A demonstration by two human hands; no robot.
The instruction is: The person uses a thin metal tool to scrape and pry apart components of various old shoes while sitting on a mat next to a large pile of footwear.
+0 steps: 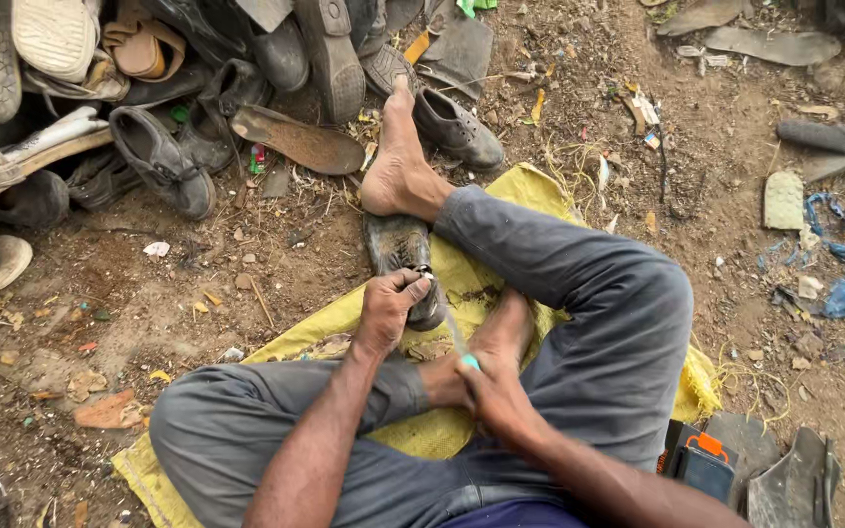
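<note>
The left hand pinches the far end of a thin blade on the shoe; the right hand grips its near, teal handle.

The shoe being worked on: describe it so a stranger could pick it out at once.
Start at the yellow sack spread on the dirt under the seated person. On its upper edge lies a dark worn shoe, pinned under a bare foot and gripped by the left hand. Unlike the piled shoes beyond, it lies alone on the sack.

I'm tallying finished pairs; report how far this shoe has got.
Done: nothing visibly finished. In hand: left hand grips the dark shoe pinned under a bare foot; right hand holds a teal-handled tool to it. Left: a shoe pile waits behind.
</note>
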